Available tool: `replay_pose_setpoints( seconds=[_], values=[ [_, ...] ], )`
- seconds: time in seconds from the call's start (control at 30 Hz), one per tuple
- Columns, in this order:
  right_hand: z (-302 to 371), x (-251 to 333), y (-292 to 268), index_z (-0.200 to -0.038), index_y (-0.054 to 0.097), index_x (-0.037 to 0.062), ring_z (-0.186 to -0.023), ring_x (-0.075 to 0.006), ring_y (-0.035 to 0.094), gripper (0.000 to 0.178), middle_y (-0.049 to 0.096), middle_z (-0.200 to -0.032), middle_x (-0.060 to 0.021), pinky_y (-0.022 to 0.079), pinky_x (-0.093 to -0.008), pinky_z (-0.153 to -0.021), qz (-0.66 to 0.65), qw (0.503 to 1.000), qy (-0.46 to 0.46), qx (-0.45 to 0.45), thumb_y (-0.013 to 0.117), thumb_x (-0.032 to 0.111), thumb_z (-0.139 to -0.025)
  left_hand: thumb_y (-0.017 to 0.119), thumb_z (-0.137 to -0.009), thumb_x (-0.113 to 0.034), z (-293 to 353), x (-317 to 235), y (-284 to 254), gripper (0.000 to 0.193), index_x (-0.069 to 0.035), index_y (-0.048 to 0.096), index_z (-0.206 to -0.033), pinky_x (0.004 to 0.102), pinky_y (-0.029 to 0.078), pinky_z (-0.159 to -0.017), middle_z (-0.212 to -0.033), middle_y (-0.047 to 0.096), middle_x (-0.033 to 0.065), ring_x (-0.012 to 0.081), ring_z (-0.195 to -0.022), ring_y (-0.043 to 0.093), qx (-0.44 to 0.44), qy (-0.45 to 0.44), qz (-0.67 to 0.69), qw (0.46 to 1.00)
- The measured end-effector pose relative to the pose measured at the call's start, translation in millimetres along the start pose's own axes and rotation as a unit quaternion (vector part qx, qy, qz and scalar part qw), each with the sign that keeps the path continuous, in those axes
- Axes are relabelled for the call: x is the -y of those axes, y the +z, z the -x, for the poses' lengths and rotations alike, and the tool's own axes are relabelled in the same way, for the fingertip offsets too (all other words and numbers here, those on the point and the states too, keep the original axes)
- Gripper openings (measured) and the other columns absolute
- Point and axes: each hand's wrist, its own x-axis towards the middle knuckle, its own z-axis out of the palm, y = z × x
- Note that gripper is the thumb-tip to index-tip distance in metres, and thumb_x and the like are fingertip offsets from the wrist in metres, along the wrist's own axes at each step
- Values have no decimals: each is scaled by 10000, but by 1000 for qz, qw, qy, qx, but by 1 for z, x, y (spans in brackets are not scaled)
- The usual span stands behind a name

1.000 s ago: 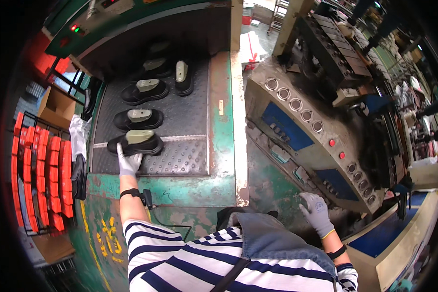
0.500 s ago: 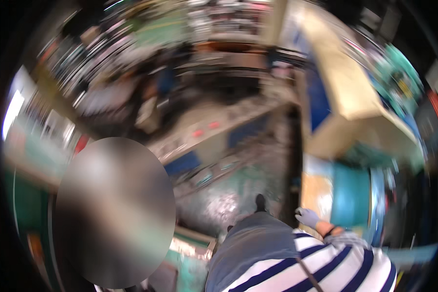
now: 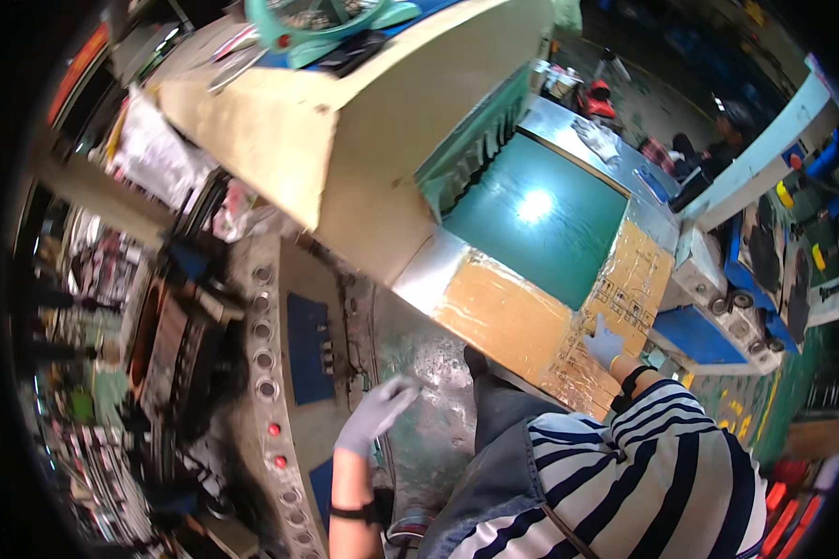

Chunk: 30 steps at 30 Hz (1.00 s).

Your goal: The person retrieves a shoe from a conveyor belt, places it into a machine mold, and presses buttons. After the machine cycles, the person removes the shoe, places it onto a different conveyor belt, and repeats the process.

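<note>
My right hand (image 3: 605, 345), in a pale grey glove, is at the near corner of the conveyor frame. Its fingers are spread over a brown cardboard sheet (image 3: 636, 279) covered with clear tape, and I see nothing held in it. Beside the cardboard runs a green conveyor belt (image 3: 531, 228), coming out from under a dark fringed curtain (image 3: 475, 149). My left hand (image 3: 379, 413), also gloved, hangs in the air above the floor, its fingers loosely bent and nothing visible in them. Whether it touches anything cannot be made out; it appears apart from the machines.
A beige machine housing (image 3: 391, 121) rises over the belt, with a green fan (image 3: 317, 23) on top. A control panel (image 3: 268, 373) with round dials and red buttons stands to the left. Gloves (image 3: 597, 140) lie on the belt's far metal edge. A person (image 3: 729, 130) is at the upper right.
My view has swung to the right, so the conveyor now lies ahead. The left hand has come into sight; the right hand remains at the cardboard edge. The earlier frame is blurred.
</note>
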Motion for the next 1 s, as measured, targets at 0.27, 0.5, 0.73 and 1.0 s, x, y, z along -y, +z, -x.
replay_pose_setpoints(
  seconds=[0.27,0.5,0.73,1.0],
  values=[
    [-111,-24,-25,-1492,313,71,-1328,-356,444,739,439,-1463,-176,371,-505,-1043,-126,958,244,-80,544,442,-896,581,-932,-378,-335,34,13,446,-7,616,-1177,328,479,-863,-1020,680,112,209,-954,625,29,2,-36,999],
    [-184,-31,11,-1505,310,113,-1455,-277,245,684,281,-1579,-95,210,-583,-1117,-61,922,349,-154,478,480,-953,582,-904,-340,-520,-12,68,434,14,603,-1153,382,463,-924,-1171,618,221,319,-1061,605,-76,66,-86,991],
    [-187,-41,30,-1504,318,134,-1441,-271,285,645,325,-1564,-79,238,-551,-1111,-7,909,336,-248,492,426,-956,511,-941,-333,-619,-69,-7,523,-28,473,-1364,352,384,-1069,-1396,487,216,264,-1285,487,-243,-36,-36,969],
    [-183,-38,21,-1508,301,102,-1454,-295,248,635,294,-1572,-106,189,-552,-1138,-35,916,320,-241,458,410,-975,499,-947,-338,-660,-88,-13,524,-37,464,-1374,351,376,-1078,-1406,483,198,254,-1290,482,-261,21,-84,961]
  ],
)
